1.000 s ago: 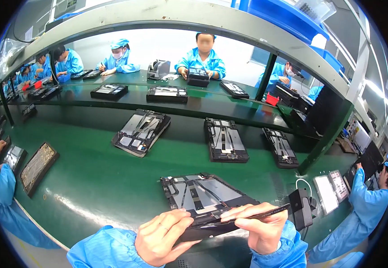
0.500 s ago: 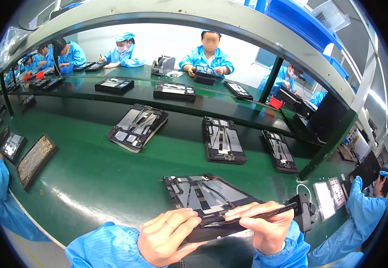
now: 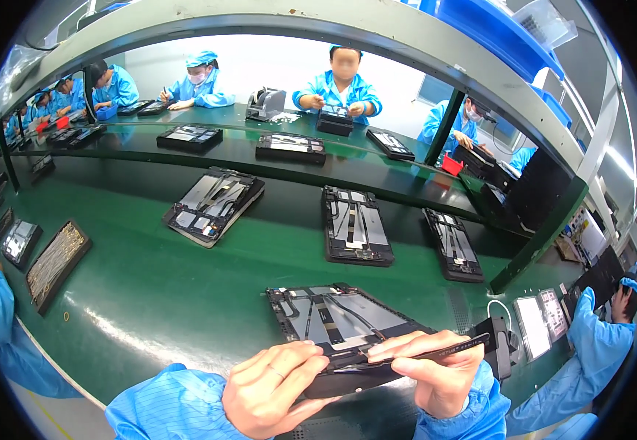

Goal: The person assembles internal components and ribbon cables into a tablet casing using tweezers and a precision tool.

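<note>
Because my own hands cover its near edge, I can't see all of the open gadget point(image 3: 373, 319), which lies on the green table point(image 3: 186, 293) right in front of me. The tip of the thin black tool point(image 3: 465, 347) is too small to make out, so I can't tell just what it touches. My right hand point(image 3: 436, 374) pinches that tool between thumb and fingers. My left hand point(image 3: 271, 385) has its fingers close together on top of the gadget's near edge, with the thumb at the front, so the edge is squeezed between them. My blue sleeves point(image 3: 171, 403) get cut off at the bottom. A black box point(image 3: 496, 337) is partly hidden behind my right hand.

The gadget is flat, with smooth gray plates and thin dark strips slanting across them. The table is shiny. My sleeves look thin and wrinkly. Three more gadgets point(image 3: 377, 229) lie farther off, and a dark block point(image 3: 58, 264) on the left has a bumpy, goldish face.
</note>
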The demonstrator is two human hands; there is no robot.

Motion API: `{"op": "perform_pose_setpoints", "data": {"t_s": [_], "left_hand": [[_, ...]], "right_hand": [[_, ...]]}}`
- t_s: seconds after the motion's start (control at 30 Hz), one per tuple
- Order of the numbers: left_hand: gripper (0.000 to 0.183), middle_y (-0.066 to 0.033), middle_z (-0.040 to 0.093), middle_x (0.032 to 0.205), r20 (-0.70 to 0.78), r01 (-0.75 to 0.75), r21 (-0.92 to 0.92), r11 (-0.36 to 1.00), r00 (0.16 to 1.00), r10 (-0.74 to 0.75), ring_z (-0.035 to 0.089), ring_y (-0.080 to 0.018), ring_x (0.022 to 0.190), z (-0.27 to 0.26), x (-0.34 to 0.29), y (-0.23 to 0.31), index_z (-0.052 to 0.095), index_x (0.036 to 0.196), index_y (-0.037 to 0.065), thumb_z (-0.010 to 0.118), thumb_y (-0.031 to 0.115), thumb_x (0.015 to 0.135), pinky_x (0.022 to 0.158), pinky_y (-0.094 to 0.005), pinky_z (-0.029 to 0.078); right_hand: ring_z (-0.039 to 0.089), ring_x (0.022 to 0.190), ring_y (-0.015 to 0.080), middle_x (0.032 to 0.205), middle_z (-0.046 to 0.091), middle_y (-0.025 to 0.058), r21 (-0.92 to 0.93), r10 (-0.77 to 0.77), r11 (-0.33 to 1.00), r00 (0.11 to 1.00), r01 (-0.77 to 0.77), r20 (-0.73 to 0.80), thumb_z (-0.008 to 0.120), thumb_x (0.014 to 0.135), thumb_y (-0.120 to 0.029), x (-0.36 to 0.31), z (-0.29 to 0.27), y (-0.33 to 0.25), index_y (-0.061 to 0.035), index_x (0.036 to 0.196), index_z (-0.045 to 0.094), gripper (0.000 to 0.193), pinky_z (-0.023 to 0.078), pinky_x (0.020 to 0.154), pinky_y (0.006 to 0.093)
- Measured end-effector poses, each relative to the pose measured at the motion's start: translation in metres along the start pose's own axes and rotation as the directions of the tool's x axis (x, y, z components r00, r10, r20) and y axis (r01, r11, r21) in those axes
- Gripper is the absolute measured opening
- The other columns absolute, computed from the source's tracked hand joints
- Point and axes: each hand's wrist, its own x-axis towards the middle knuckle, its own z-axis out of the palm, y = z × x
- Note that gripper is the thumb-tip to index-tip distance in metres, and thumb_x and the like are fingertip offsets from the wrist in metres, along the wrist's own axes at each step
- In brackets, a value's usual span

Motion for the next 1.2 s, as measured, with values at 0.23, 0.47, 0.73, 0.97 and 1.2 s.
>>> {"op": "perform_pose_setpoints", "data": {"t_s": [0.23,0.47,0.73,0.97,1.2], "left_hand": [[0.046,-0.0146,0.056,0.09,0.0,-0.002,-0.007,1.0,1.0,0.002,0.059,-0.026,0.081,-0.006,-0.004,-0.005,0.056,0.089,-0.003,0.076,0.012,0.05,0.067,-0.0303,0.05],[0.044,-0.0157,0.055,0.092,-0.038,-0.01,-0.058,0.998,0.999,0.007,0.059,-0.0281,0.081,-0.001,-0.006,-0.01,0.056,0.087,-0.001,0.076,0.012,0.051,0.067,-0.0321,0.051],[0.038,-0.015,0.055,0.096,-0.046,-0.151,0.084,0.985,0.987,0.156,0.059,-0.0273,0.082,0.02,0.002,-0.002,0.057,0.081,0.002,0.077,0.012,0.05,0.065,-0.0315,0.051],[0.039,-0.0098,0.056,0.086,-0.019,-0.308,0.302,0.902,0.944,0.329,0.059,-0.0219,0.072,0.032,0.021,0.005,0.057,0.079,0.006,0.077,0.025,0.051,0.061,-0.0292,0.047],[0.064,-0.0184,0.051,0.099,-0.002,-0.24,0.08,0.967,0.971,0.241,0.053,-0.0335,0.086,0.06,0.038,-0.003,0.051,0.097,0.001,0.068,0.049,0.058,0.072,-0.0407,0.045]], "right_hand": [[0.06,0.07,0.0343,0.071,0.06,0.0245,-0.009,-0.002,1.0,1.0,0.002,0.003,0.057,0.057,0.009,-0.003,0.009,0.002,0.0096,0.069,0.06,0.012,0.049,0.069,0.0406],[0.06,0.071,0.0338,0.072,0.06,0.0247,-0.024,-0.022,0.999,1.0,0.022,0.01,0.057,0.058,0.008,-0.002,0.008,0.007,0.0102,0.069,0.059,0.012,0.049,0.069,0.0403],[0.06,0.073,0.0343,0.074,0.06,0.0244,-0.028,-0.012,1.0,1.0,0.013,0.028,0.057,0.06,0.009,0.0,-0.014,-0.001,0.0101,0.07,0.059,0.011,0.049,0.071,0.0413],[0.061,0.072,0.0239,0.081,0.061,0.0185,-0.489,-0.417,0.724,0.873,0.487,0.252,0.063,0.063,0.007,0.006,-0.037,0.014,0.0071,0.081,0.06,0.019,0.047,0.067,0.031],[0.058,0.057,0.0191,0.08,0.061,0.0174,-0.71,-0.512,0.587,0.858,0.388,0.044,0.062,0.065,0.007,0.017,-0.063,0.028,0.0047,0.087,0.059,0.022,0.046,0.056,0.0273]]}}
